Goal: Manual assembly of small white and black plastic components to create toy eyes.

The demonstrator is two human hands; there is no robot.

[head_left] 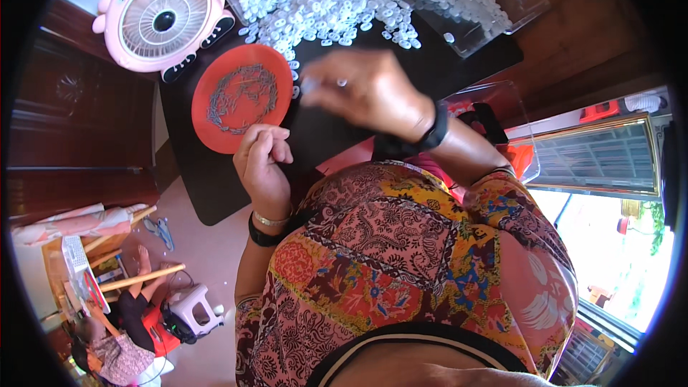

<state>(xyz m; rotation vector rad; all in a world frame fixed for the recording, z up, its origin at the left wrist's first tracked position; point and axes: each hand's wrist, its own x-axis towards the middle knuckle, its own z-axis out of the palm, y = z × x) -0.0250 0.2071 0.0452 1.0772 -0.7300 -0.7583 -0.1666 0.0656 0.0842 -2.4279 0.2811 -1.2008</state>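
My left hand (265, 165) is closed near the lower rim of a round orange-red plate (203, 111), its thumb and fingers pressed together; whatever they hold is hidden. Thin grey metal pieces (266, 104), like small pins, lie in a rough ring on the plate. To the right, my right hand (369, 89) hovers above the black table, blurred by motion. Its thumb and fingers are drawn together, with a small pale plastic piece (308, 87) blurred at their tips. Beyond it spreads a heap of small white oval plastic pieces (308, 0) with holes; a few lie beside the plate.
A pink fan (118, 25) stands at the far left of the black table (208, 186). At the far right, a clear bin (527, 11) holds more white pieces. Another clear container (527, 111) is beside my right forearm. Lower left, a person (129, 344) sits near a pale stool (197, 312).
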